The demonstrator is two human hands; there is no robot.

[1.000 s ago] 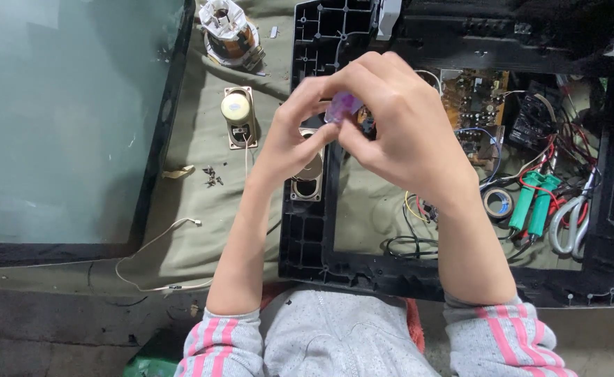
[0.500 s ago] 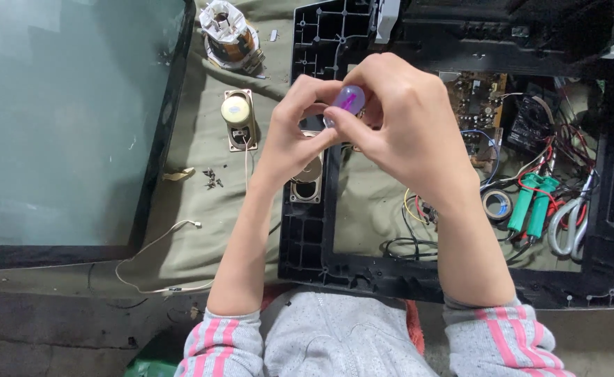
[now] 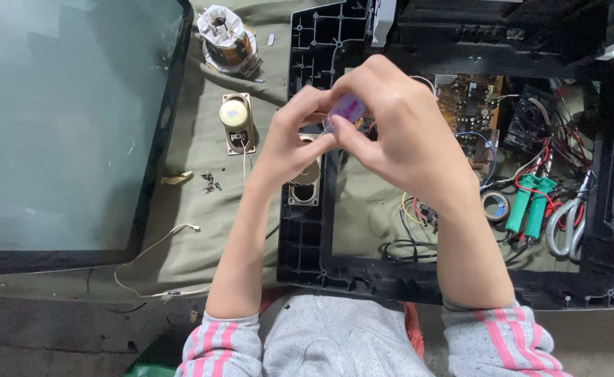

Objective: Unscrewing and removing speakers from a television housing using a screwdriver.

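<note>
Purple small part point(image 3: 349, 108) pinched between my left hand point(image 3: 294, 143) and right hand point(image 3: 401, 132); black frame point(image 3: 307, 230) stripped, circuit board point(image 3: 471, 105) exposed, wiring still attached.

Soft even overhead light, faint glare on glass screen point(image 3: 62, 126), sharp focus
</note>
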